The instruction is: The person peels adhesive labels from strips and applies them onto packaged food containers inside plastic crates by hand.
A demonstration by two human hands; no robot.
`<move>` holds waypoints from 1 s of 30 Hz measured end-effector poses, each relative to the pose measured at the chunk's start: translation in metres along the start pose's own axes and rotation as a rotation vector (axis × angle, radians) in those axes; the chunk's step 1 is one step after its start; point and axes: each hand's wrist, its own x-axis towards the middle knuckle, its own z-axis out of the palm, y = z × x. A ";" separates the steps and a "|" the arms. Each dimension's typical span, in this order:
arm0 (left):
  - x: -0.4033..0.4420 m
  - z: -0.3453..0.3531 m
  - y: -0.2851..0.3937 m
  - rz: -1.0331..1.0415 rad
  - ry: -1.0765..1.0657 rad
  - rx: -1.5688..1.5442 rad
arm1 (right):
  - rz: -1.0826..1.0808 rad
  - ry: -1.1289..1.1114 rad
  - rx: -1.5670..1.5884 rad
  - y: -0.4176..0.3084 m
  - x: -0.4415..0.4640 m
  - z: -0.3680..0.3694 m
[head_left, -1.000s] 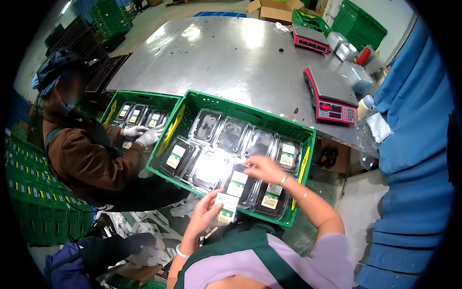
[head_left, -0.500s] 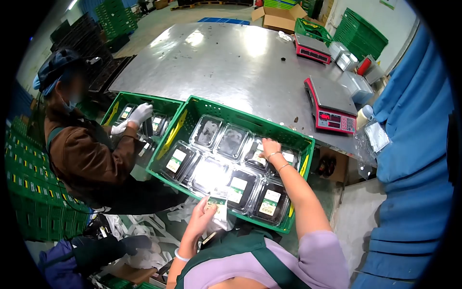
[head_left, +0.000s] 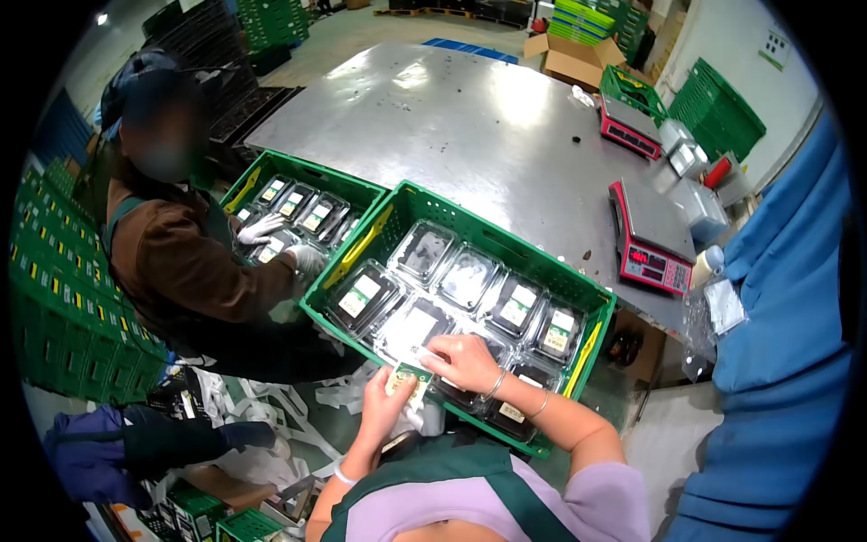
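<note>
My left hand [head_left: 381, 411] grips a backing strip of green, white and cream sticker labels [head_left: 411, 381] over the near edge of a green plastic crate [head_left: 506, 233]. The fingers of my right hand [head_left: 465, 361] are pinched at the upper end of that strip. Inside the crate stand several clear plastic clamshell boxes with dark contents. One far-row box [head_left: 516, 307] and the far-right box [head_left: 558, 334] bear labels. The box at the far left [head_left: 423, 251] and its neighbour [head_left: 467, 276] show bare lids. My right hand and forearm partly hide the near-row boxes.
A co-worker [head_left: 181, 253] in white gloves handles boxes in a second green crate [head_left: 312, 173] at left. Behind lies a metal table [head_left: 388, 117] with two red scales [head_left: 652, 230]. A blue curtain [head_left: 768, 361] hangs at right; stacked crates [head_left: 68, 280] stand at far left.
My right hand has come back from the far-row box to the label strip, and that box's label is now uncovered. The co-worker's hands have moved lower over their crate. The view has shifted.
</note>
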 end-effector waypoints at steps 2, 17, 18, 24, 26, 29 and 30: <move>-0.004 -0.005 0.005 0.041 0.034 0.156 | 0.021 -0.020 0.083 0.005 0.010 0.000; -0.208 -0.102 -0.164 -0.280 0.488 0.940 | 0.085 0.291 -0.518 0.213 0.085 -0.040; -0.217 -0.093 -0.173 -0.342 0.509 0.973 | -0.006 0.265 -0.326 0.189 0.094 -0.045; -0.254 -0.061 -0.221 -0.609 0.427 0.913 | -0.156 -0.010 -0.322 0.037 0.055 -0.039; -0.258 -0.072 -0.232 -0.505 0.510 0.860 | -0.293 0.103 -0.265 -0.042 0.039 -0.027; -0.283 -0.071 -0.234 -0.485 0.554 0.808 | -0.539 0.279 -0.195 -0.087 0.024 -0.015; -0.295 -0.071 -0.240 -0.481 0.571 0.806 | -0.560 0.280 -0.099 -0.109 0.013 -0.005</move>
